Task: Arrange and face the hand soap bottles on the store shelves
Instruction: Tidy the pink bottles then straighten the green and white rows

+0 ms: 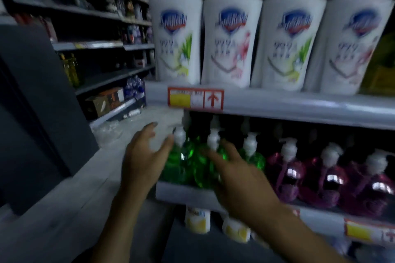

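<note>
The green soap bottles [189, 157] stand at the left end of the lower shelf [181, 193], beside the pink bottles [320, 177]. Our left grip [145, 156] is spread at the end bottle's flank. Our right grip [237, 175] reaches straight-fingered across the bottle fronts. Neither encloses a bottle. Blur hides whether they touch. Risk: an uneven sideways push could tip the end bottle off the open shelf end.

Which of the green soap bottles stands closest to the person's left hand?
The leftmost green bottle: the left hand is right beside it, while the others stand further right.
</note>
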Motion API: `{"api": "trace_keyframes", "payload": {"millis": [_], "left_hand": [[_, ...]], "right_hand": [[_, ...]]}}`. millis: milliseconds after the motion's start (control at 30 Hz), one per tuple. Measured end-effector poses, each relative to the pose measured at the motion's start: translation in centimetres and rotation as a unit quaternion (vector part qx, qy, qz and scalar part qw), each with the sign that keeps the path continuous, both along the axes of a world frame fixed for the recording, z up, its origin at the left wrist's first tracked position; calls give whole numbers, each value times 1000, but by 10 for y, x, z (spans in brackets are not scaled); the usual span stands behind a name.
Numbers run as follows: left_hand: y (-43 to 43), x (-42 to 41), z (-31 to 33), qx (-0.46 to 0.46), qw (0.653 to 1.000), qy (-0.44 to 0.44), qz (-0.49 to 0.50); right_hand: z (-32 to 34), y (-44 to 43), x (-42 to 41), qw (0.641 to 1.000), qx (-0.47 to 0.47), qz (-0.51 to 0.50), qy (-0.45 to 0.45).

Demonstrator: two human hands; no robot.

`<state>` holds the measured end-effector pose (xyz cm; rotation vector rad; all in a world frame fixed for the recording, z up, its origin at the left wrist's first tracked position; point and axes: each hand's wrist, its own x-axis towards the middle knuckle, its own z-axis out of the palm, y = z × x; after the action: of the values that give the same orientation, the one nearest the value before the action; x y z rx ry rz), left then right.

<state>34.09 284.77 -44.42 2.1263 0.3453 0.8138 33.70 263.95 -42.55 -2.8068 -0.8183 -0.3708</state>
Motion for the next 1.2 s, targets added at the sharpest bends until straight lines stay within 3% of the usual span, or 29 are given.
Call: {"api": "trace_keyframes", "payload": {"millis": [100,167,267,400,567,700,900,1000,1067,1200], "left_hand": [[2,-13,44,-77,965,-222,119],[3,-8,77,-104,947,-286,98],[-5,10,119,-77,966,-245,0],[-18,26,125,34,982,-178,-53],[-20,33,117,99,986,-130,-5],[-14,31,123,135,986,-96,3],[-13,35,116,120,986,-115,8],[-31,24,115,99,972,-192,90],[-53,17,117,136,956,-232,118],[-93,21,109,234,951,-198,47]], "right_hand": [[49,-16,-30,987,113,26,-114],[93,-20,-27,972,173,47,-150],[149,-18,-9,964,192,37,-178],[197,-4,25,965,125,-32,-227],[218,6,58,978,42,-41,-201],[216,9,61,972,39,-36,-228],[214,1,45,974,64,-9,-215],[215,-37,22,947,113,-7,-302],[217,-68,15,937,128,-56,-321],[213,-96,28,969,1,-126,-213]]}}
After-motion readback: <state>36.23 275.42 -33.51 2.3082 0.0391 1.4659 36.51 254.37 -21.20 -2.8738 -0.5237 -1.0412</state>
